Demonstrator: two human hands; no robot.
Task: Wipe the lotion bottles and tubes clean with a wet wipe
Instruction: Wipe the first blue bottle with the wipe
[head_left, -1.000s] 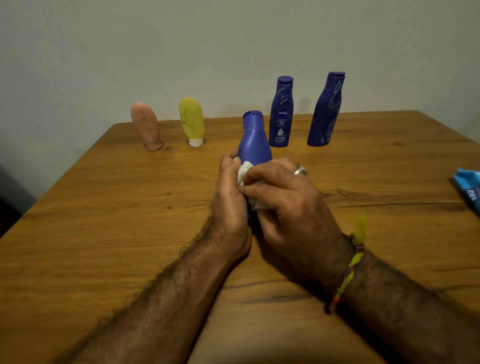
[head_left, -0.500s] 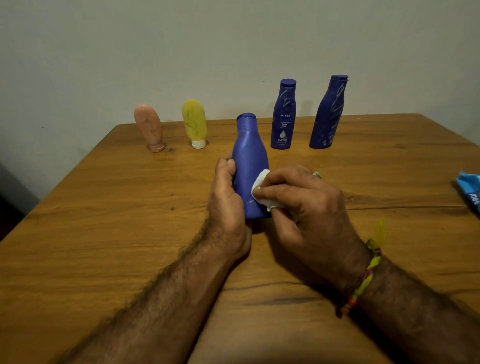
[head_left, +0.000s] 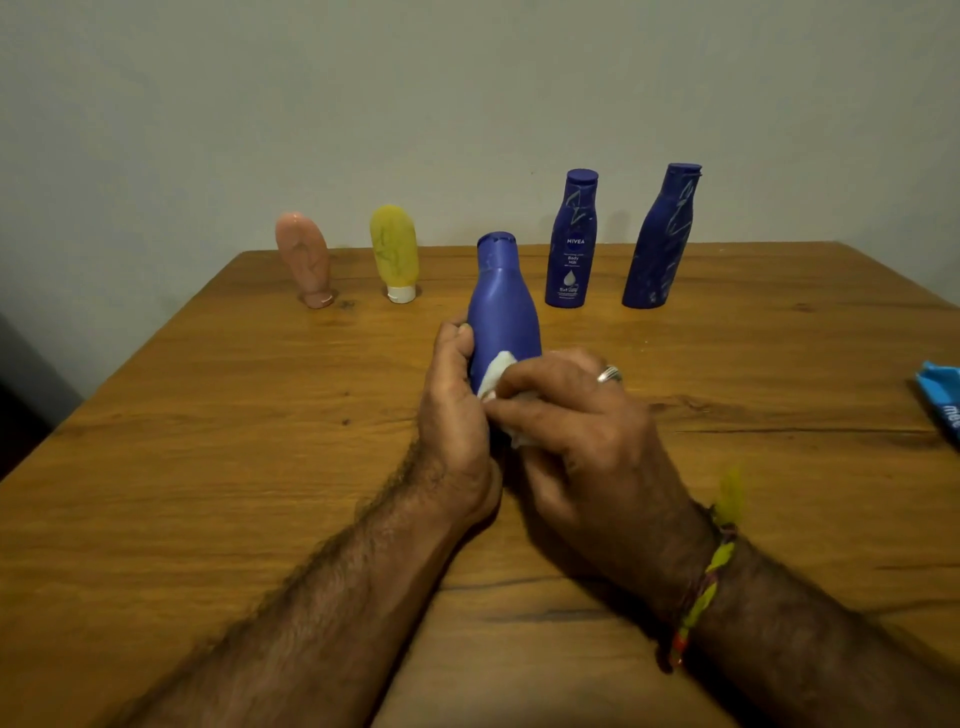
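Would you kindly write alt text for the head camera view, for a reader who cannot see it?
A person's left hand holds a blue bottle upright on a wooden table while the right hand rubs a white wipe on it. Behind stand a pink tube, a yellow tube and two more blue bottles, marked with scribbles.

A wooden table (head_left: 208, 467) stands against a pale wall (head_left: 363, 104) (dark knots and cracks mark its grain).

Wooden table (head_left: 208, 467) bears two tubes (head_left: 306, 260), three blue bottles (head_left: 571, 239), a blue packet (head_left: 943, 397).
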